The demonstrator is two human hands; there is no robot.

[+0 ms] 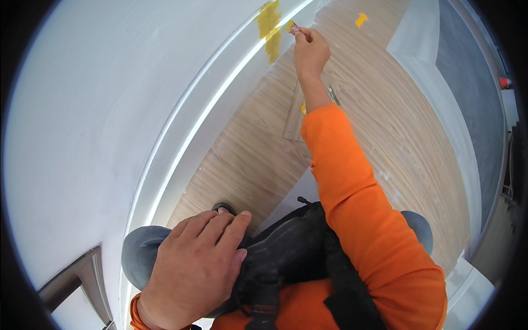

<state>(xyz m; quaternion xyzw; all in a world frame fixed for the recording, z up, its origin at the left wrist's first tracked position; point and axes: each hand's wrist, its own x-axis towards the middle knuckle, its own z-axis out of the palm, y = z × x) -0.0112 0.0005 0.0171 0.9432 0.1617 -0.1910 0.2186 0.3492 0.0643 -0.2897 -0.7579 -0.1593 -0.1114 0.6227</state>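
My right hand (312, 52) is stretched far ahead at the foot of the white wall. Its fingers pinch a small crumpled piece with yellow paint on it (291, 26); what kind of thing it is I cannot make out. Right beside it, a yellow painted patch (269, 25) runs down the wall and over the white skirting ledge (190, 124). My left hand (198, 258) rests palm down by my left knee (142, 250), fingers stretched out, holding nothing.
Under my right forearm a small wooden board (293, 125) lies on the wood-plank floor (242, 148), with a yellow dab (303, 109) and a thin metallic item (333, 94). An orange arrow (361, 20) marks the floor ahead. A black bag (286, 242) hangs at my front.
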